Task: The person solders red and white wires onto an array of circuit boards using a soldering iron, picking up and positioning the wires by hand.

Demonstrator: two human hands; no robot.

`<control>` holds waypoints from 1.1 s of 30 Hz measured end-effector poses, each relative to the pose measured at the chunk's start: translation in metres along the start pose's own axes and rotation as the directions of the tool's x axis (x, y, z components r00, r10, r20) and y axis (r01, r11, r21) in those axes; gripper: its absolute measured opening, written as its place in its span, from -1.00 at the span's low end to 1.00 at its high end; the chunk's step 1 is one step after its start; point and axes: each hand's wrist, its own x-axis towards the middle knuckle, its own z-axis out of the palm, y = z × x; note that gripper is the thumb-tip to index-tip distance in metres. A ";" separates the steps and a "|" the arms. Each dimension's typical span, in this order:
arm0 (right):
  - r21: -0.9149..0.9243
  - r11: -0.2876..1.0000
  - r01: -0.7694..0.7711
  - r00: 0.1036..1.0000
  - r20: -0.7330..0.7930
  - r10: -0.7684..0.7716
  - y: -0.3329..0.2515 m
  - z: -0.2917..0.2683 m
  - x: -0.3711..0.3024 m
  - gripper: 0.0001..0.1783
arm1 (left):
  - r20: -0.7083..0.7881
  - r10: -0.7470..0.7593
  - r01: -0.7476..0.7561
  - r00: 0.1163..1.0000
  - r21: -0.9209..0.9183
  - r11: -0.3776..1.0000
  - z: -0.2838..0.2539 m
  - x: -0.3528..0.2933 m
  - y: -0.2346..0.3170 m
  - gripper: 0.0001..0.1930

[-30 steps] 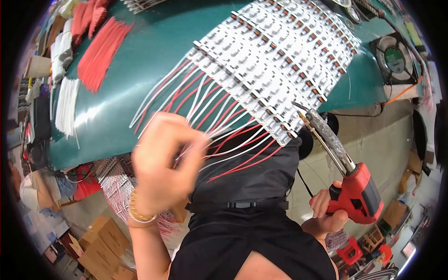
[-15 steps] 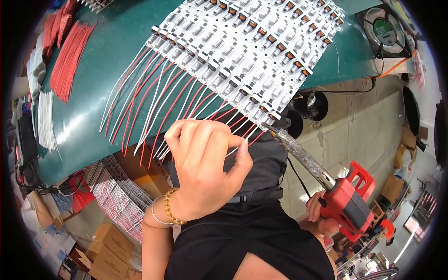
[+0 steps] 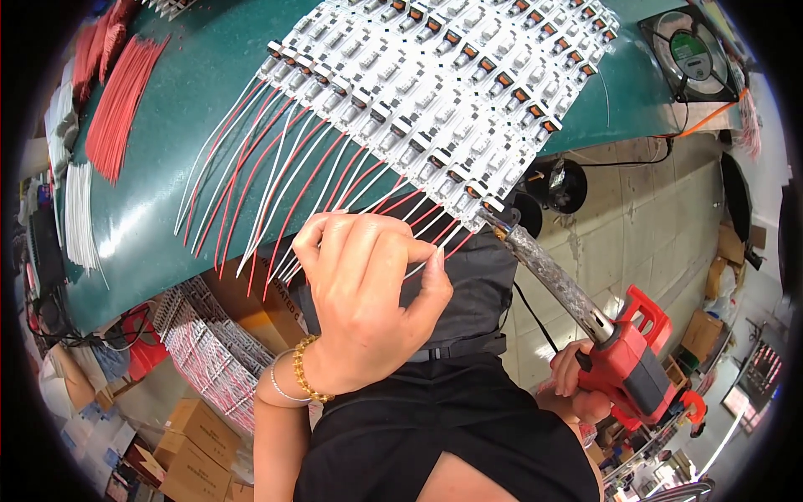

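Observation:
Between thumb and forefinger, my left hand (image 3: 364, 297) pinches a thin white wire (image 3: 447, 235) that runs to the near corner of a white circuit board panel (image 3: 401, 92). My right hand (image 3: 575, 386) grips a red and black soldering gun (image 3: 633, 372) by its handle. Its long metal barrel (image 3: 556, 280) points up and left, and the tip is at the panel's near corner, close to the pinched wire's end; whether it touches is too small to tell. Rows of small components cover the panel. Several red and white wires (image 3: 259, 188) hang from its near-left edge, some passing behind my left hand.
On the green table (image 3: 196, 100) lie bundles of red wires (image 3: 125, 109) and white wires (image 3: 79, 213) at left. A square fan (image 3: 693, 54) stands at the far right. Below the table are finished-looking wired panels (image 3: 209, 351), cardboard boxes (image 3: 196, 452) and black reels (image 3: 565, 188).
The soldering gun's tip and barrel have shifted slightly right and away from the pinched wire. My left hand keeps its pinch, almost still. The panel and hanging wires have moved very slightly left.

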 end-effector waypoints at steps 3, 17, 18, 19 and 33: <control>0.055 0.998 -0.041 0.984 -0.170 0.050 0.000 0.011 -0.003 -0.30 | 0.002 -0.016 0.016 1.000 -0.012 1.000 -0.001 0.000 0.002 -0.81; 0.200 0.937 0.287 0.780 0.519 -0.349 0.015 -0.002 0.088 -0.03 | 0.062 -0.009 0.014 0.998 -0.080 0.997 -0.013 0.011 -0.004 -0.78; 0.208 0.936 0.283 0.778 0.521 -0.351 0.013 0.002 0.092 -0.03 | 0.061 -0.012 0.016 0.998 -0.071 0.997 -0.020 0.012 -0.004 -0.78; 0.195 0.933 0.302 0.777 0.517 -0.359 0.010 0.006 0.096 -0.02 | 0.052 -0.039 0.045 0.998 -0.124 0.991 -0.027 0.013 -0.003 -0.77; -0.137 0.906 0.401 0.905 0.214 -0.368 0.003 0.042 0.142 0.04 | 0.076 -0.210 0.219 0.975 -0.162 0.962 -0.073 0.133 -0.111 -0.91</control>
